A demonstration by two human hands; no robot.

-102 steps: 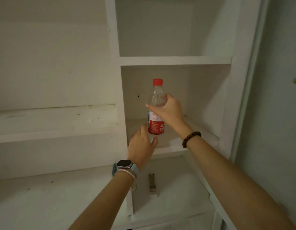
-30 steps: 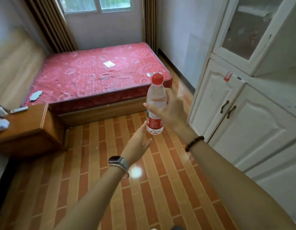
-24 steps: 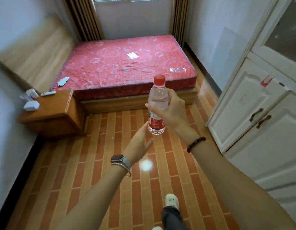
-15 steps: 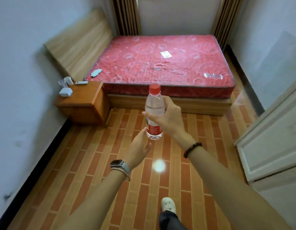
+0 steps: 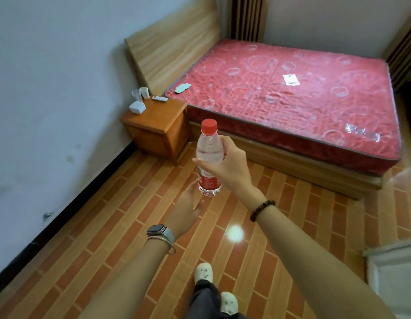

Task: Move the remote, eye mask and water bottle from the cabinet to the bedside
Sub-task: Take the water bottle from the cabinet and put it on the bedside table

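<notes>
Brick floor (image 5: 121, 222) | right hand (image 5: 227, 166) grips water bottle (image 5: 209, 146) | left hand (image 5: 188, 210) open beneath, maybe touching

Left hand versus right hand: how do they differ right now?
The right hand grips the upright water bottle round its middle; the left hand holds nothing, its fingers relaxed near the bottle's base, contact unclear. The right hand sits higher than the left hand. The right wrist wears a dark bead bracelet, the left wrist a watch. Both hands reach forward over the brick-pattern floor.
</notes>
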